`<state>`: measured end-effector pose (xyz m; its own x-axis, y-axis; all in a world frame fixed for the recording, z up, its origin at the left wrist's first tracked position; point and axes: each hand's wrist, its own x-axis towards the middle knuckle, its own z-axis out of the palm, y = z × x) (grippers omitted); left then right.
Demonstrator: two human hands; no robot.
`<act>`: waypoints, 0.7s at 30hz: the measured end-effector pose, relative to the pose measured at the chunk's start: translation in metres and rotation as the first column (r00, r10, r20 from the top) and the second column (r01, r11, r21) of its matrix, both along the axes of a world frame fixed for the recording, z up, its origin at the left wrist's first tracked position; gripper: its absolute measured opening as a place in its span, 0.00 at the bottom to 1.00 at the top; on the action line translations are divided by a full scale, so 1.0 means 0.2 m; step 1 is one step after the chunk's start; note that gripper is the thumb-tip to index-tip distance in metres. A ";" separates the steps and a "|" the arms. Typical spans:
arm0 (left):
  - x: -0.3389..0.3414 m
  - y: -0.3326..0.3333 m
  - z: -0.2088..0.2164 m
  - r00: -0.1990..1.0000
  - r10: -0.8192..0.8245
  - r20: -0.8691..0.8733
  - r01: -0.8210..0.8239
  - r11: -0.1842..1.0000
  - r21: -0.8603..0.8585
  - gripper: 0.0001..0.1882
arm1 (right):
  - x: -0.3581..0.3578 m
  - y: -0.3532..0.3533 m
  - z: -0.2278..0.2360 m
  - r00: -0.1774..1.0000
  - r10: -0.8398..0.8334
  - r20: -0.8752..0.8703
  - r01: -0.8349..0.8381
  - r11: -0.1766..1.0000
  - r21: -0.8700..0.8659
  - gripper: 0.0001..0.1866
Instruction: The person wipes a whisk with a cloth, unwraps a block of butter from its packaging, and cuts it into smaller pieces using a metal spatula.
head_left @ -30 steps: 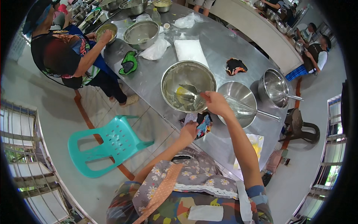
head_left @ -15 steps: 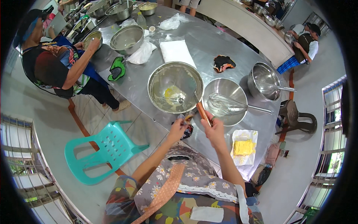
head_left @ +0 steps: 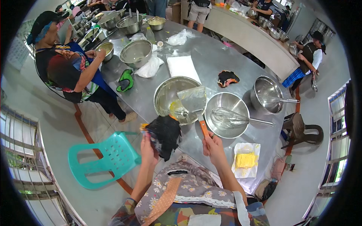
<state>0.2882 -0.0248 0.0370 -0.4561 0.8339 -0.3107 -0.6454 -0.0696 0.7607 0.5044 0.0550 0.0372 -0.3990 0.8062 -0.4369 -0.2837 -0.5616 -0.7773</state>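
Note:
My left hand [head_left: 149, 151] is closed on a black cloth [head_left: 165, 136] with coloured edging, raised in front of the table's near edge. In my right hand [head_left: 213, 147] is the wooden handle of a turner with a wide, flat metal blade [head_left: 193, 98], smeared with pale residue. That blade hangs above the right side of a steel mixing bowl [head_left: 161, 90], which holds yellow matter and a whisk, partly hidden. Beside it on the right, another steel bowl [head_left: 226, 97] has a balloon whisk [head_left: 230, 116] resting inside. Nearer me lies a yellow block [head_left: 246, 160] on white paper.
A third bowl with a whisk [head_left: 267, 88] stands on the right of the steel table [head_left: 211, 60]. Behind are a white packet [head_left: 183, 67], a dark cloth [head_left: 227, 78] and an empty-looking bowl [head_left: 135, 54]. A turquoise chair [head_left: 105, 158] and a co-worker [head_left: 64, 67] are on the left.
My left hand has brought the black cloth up and leftward into full view. The turner's blade has come up out of the bowl in my right hand.

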 end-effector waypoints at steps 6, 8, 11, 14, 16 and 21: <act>0.02 0.23 0.05 0.964 0.109 0.244 -0.192 0.916 0.353 0.19 | 0.00 -0.10 0.14 1.000 0.022 -0.020 -0.022 1.000 -0.002 0.18; 0.07 0.35 0.04 0.988 0.126 0.086 -0.150 0.898 0.413 0.18 | -0.03 -0.12 0.17 1.000 0.019 -0.002 -0.019 0.999 0.031 0.18; 0.12 0.55 -0.03 0.979 0.167 -0.120 -0.104 0.904 0.415 0.13 | -0.08 -0.18 0.17 0.990 0.055 0.130 -0.077 0.982 0.170 0.20; 0.11 0.64 -0.03 0.819 0.226 -0.527 -0.080 0.955 0.286 0.13 | -0.10 -0.22 0.12 0.930 0.024 0.368 -0.196 0.877 0.438 0.22; 0.08 0.67 -0.04 0.665 0.293 -0.687 -0.151 0.954 0.260 0.16 | -0.08 -0.21 0.14 0.964 0.057 0.259 -0.154 0.916 0.371 0.22; 0.02 0.65 0.03 0.593 0.210 -0.778 -0.108 0.977 0.182 0.20 | 0.00 -0.20 0.19 0.931 0.046 0.361 -0.205 0.887 0.413 0.21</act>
<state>0.2914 0.1050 0.0423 -0.6082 0.7268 0.3192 0.2323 -0.2216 0.9471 0.5043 0.0152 0.0760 -0.4048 0.8973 -0.1760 0.0851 -0.1547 -0.9843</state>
